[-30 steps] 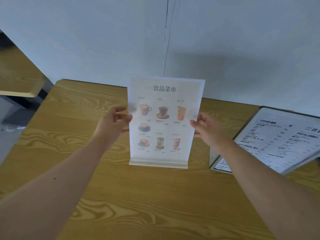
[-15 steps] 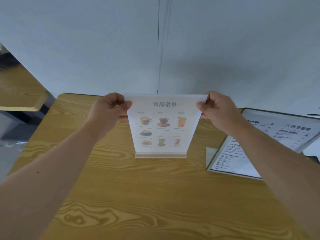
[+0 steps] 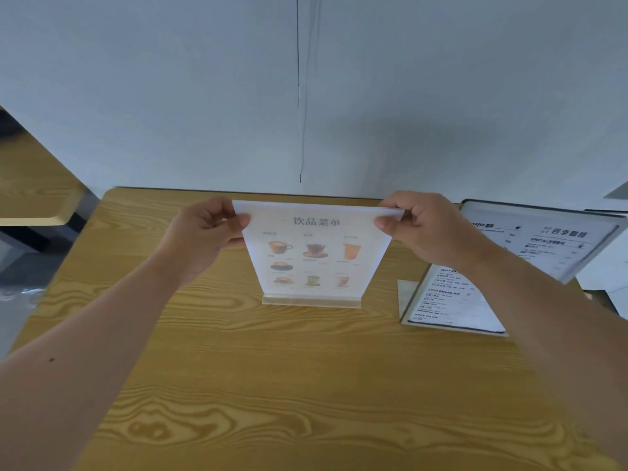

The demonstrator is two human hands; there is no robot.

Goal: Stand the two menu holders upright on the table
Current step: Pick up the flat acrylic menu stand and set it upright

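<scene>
A clear drinks menu holder with a pale wooden base stands upright on the wooden table, near its far middle. My left hand pinches its top left corner and my right hand pinches its top right corner. A second menu holder, dark-framed with black text on white, stands tilted at the table's right edge, partly hidden by my right forearm.
A white wall runs along the table's far edge. A flat white menu sheet lies on the table right of the drinks holder. Another wooden table sits at the far left, across a gap.
Both hands slid from the holder's side edges up to its top corners. The holder now rests with its base on the table, farther from me, and the camera tilted up.
</scene>
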